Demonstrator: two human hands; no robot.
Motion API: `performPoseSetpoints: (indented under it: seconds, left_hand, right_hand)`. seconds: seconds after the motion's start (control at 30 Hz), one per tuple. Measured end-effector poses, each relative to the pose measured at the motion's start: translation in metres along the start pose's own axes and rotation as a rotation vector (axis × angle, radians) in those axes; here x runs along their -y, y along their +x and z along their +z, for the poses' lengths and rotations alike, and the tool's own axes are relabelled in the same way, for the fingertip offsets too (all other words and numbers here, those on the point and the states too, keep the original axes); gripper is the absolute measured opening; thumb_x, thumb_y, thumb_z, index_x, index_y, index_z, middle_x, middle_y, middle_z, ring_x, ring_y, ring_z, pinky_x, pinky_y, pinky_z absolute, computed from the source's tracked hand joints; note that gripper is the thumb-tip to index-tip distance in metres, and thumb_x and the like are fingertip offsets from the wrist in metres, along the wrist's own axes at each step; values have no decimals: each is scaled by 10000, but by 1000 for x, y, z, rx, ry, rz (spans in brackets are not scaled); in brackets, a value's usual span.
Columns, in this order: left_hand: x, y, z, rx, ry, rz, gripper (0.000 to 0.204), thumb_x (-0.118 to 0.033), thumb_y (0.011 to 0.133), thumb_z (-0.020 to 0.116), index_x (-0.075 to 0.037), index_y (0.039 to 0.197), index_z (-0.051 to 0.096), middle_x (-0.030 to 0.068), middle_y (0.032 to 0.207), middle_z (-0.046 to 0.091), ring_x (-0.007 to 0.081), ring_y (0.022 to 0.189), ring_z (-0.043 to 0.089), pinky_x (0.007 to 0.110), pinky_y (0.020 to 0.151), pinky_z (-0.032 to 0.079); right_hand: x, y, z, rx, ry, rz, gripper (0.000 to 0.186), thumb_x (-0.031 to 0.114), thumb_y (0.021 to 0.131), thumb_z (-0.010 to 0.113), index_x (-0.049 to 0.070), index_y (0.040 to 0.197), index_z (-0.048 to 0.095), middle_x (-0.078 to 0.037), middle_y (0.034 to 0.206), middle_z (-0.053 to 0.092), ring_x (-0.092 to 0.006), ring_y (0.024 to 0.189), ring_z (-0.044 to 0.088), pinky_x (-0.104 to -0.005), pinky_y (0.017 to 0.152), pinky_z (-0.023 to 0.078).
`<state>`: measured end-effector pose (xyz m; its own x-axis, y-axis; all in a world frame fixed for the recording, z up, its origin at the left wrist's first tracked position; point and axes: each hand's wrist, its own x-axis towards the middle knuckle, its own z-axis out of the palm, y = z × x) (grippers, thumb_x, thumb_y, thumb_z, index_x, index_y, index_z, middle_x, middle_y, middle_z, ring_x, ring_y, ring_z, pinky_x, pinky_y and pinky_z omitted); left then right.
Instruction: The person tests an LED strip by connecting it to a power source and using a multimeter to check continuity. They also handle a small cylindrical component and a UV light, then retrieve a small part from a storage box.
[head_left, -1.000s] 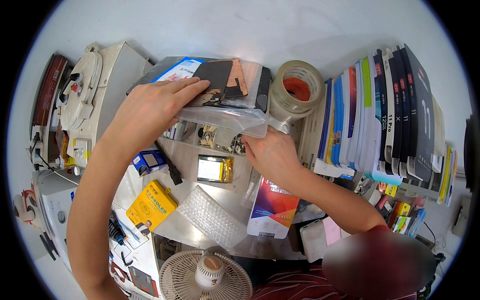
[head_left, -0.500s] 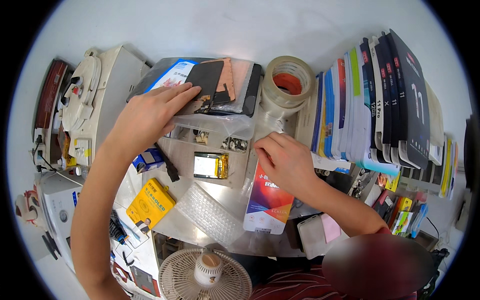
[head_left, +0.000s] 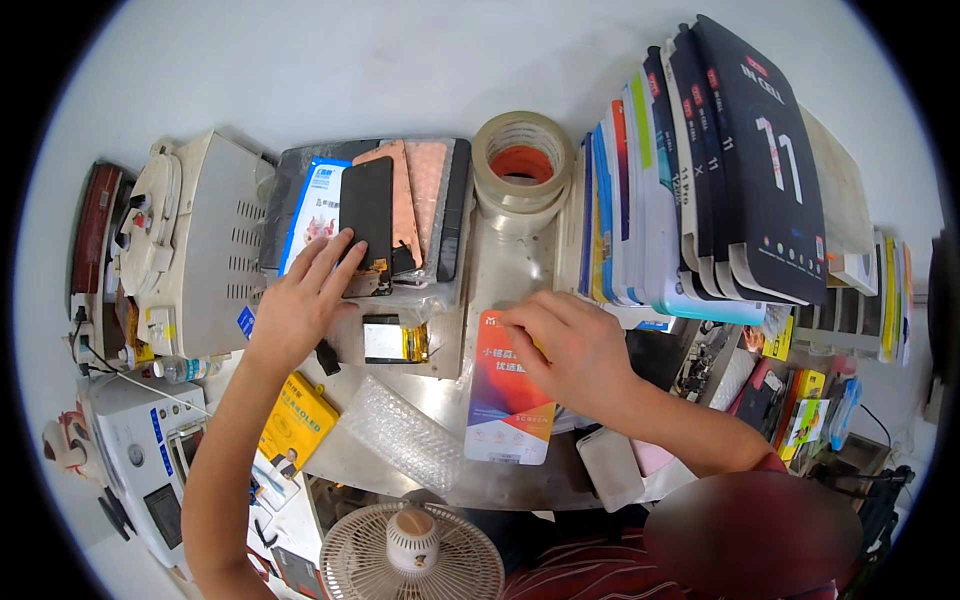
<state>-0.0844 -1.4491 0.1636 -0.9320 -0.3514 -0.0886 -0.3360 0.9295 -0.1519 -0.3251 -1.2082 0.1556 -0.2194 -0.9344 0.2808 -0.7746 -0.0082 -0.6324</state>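
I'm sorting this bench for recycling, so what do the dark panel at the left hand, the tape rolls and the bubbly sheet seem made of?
Dark panel: perhaps glass or plastic, fairly matte; its smooth, even face leaves that open.
Tape rolls: likely glossy plastic film; the bands look translucent.
Bubbly sheet: apparently thin clear plastic, shiny; its small bubbles catch light.

Left of the clear packing-tape roll and nearer the body, the left hand is palm down, fingers stretched forward and slightly parted, left forearm bare. On the roll's near side, the right hand curls loosely, knuckles up, fingers turned leftward; the bare right forearm slants away rightward.
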Motion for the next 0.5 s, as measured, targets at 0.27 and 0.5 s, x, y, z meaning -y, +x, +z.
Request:
performPoseSetpoints:
  seconds: [0.27,0.5]
  left_hand:
    - [-11,-2,0,-48,-108,-59,945,-221,766,854,-129,1585,391,81,1593,460,330,1408,498,408,1097,513]
    - [-17,-15,-7,-113,-132,-131,937,-132,770,852,-107,1584,389,125,1584,457,351,1412,489,417,1132,475]
  right_hand:
    - [16,-33,-24,23,79,-50,133,133,894,709,79,1013,688,-72,908,655,-277,812,678,-385,677,552]
    - [60,-145,-27,147,203,-17,129,219,925,728,135,1022,721,-56,851,697,-261,738,697,-375,603,551]
